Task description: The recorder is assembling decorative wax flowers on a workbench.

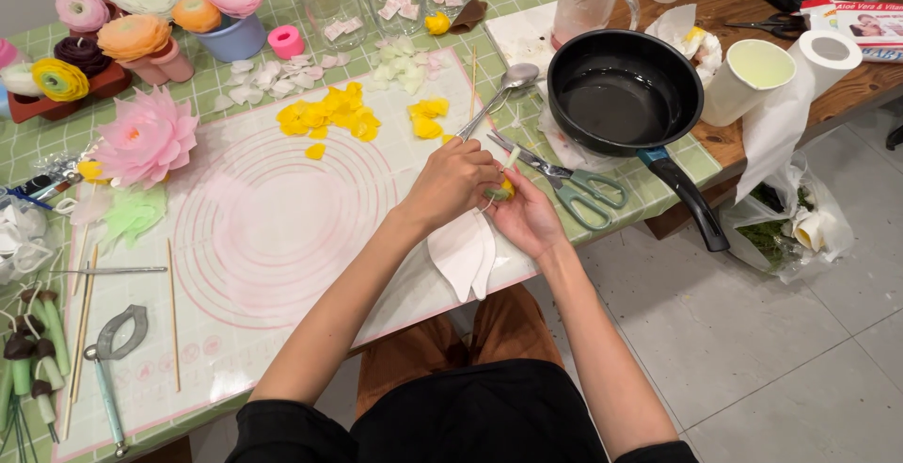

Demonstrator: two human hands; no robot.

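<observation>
1. Yellow and small, a bud sits between the two hands; most of it is covered by the fingers, so its full shape cannot be made out.
2. The left hand is curled from above, its fingers together and pinched on the bud.
3. The right hand supports the bud from below, palm up; the fingertips are closed on it, but the left hand hides where exactly they touch.
4. Just under both hands lie two white leaf-shaped moulds, partly covered by the wrists.
5. Green-handled scissors lie just beyond the right fingers, blades pointing to the left hand.
6. A metal spoon lies beyond the left fingers; its handle end is hidden behind the knuckles.
7. A black pan stands further out from the right fingers, its handle reaching over the table edge.
8. Yellow petals and white petals are scattered well beyond the left fingers, on a pink mat.
9. A pink lotus and finished flowers stand far to the left of the left hand; some are cut off by the picture edge.
10. A paper roll and a cup stand far to the right; the objects at the top edge are cut off.
</observation>
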